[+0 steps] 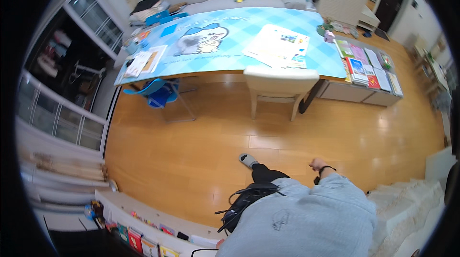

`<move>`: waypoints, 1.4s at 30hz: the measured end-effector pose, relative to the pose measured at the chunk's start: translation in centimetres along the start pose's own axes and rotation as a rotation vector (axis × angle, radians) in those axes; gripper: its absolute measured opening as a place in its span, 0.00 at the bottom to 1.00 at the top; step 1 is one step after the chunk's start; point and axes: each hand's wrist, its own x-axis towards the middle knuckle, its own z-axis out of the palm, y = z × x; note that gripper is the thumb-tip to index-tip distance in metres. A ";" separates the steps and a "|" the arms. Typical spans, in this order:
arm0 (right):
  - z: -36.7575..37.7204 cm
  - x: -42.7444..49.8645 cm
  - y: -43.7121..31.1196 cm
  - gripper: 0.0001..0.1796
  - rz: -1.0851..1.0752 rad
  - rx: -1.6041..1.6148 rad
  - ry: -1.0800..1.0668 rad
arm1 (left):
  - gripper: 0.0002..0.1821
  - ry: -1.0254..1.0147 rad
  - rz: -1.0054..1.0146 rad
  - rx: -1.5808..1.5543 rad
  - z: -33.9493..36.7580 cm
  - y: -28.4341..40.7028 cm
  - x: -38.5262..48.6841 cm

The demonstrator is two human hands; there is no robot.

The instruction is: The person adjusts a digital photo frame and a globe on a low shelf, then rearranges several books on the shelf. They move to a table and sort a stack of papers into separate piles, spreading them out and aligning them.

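My right hand hangs over the wooden floor, a dark band around its wrist. Its fingers look loosely curled, and I see no object in it. Only a sliver of my left hand shows, beside the low white cabinet at the bottom; its fingers are hidden by my grey sleeve and body. A black bag with straps hangs at my front. Ahead stands a long table under a blue checked cover with a cartoon print. Papers lie on its right half, and more papers on its left end.
A cream chair stands against the table's near edge, a blue folding chair farther left. Books cover a low cabinet at right. Behind the table is a grey sofa. Sliding glass doors line the left side.
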 end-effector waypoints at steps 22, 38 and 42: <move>-23.2 4.3 -49.6 0.15 -0.692 0.400 -0.134 | 0.13 -0.059 0.163 0.129 4.4 36.8 13.4; -48.3 3.3 -32.6 0.17 -0.230 1.336 0.423 | 0.11 -0.593 1.503 0.804 48.9 88.6 2.7; -51.4 14.4 -30.6 0.19 -0.093 1.214 0.342 | 0.13 -0.666 1.720 1.083 64.6 85.3 -5.8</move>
